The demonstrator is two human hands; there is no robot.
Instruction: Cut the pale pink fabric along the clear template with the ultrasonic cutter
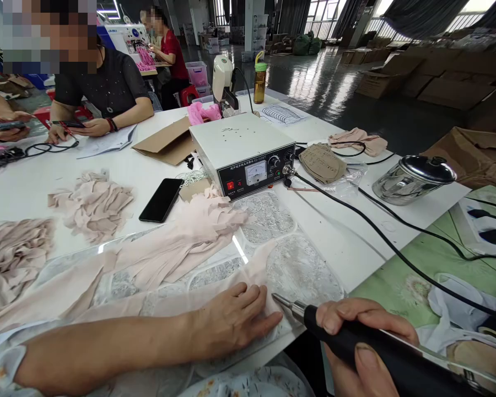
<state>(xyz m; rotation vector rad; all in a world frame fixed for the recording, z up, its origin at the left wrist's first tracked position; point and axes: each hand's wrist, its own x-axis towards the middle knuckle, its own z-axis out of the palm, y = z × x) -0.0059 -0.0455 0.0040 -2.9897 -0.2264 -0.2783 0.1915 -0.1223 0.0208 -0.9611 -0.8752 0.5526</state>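
Head view: the left hand (235,317) rests palm down on a thin pale cloth strip (259,267), thumb apart from the fingers. The right hand (372,315) is clamped around the black handle of a pointed tool (417,365), whose metal tip sits just beside the left hand. Beyond the left hand are a phone (161,199) and a control box (248,144).

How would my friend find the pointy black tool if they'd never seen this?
Find the big white table, then the right hand at its near edge. That hand grips the long, thick black tool. Unlike the flat black phone on the table, this ends in a shiny metal tip close to the left hand.
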